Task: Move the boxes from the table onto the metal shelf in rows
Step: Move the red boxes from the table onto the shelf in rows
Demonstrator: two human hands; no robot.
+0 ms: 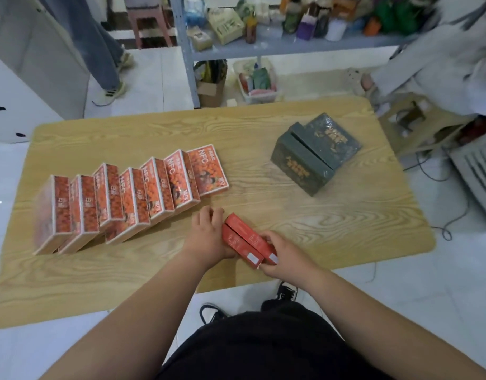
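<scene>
Head view: two slim red boxes (246, 239) lie side by side and touching on the desk (346, 215), near the middle of its near edge. They are smooth cardboard, long and narrow, each with a small white label at its near end. The left hand (208, 237) comes in from below with a straight forearm. Its fingers (210, 216) are curled against the left side of the pair, with the thumb tucked at the near end. The right hand (283, 253) wraps the near right corner of the pair, its fingers curled over the top and its thumb under the end, so both hands grasp the red boxes between them. Just to the left, seven orange boxes (132, 198) form a slanting row from the left edge toward the desk's middle. They are flat glossy packs with pale borders and white lettering, each leaning on its neighbour like tipped dominoes. Toward the far right corner are two dark green boxes (313, 154), blocky and shiny with gold print, one resting against the other. The desk has a light wood-grain top with rounded corners. Beyond its far edge stands the grey metal shelf (291, 45), loaded with blurred packets and bottles.
</scene>
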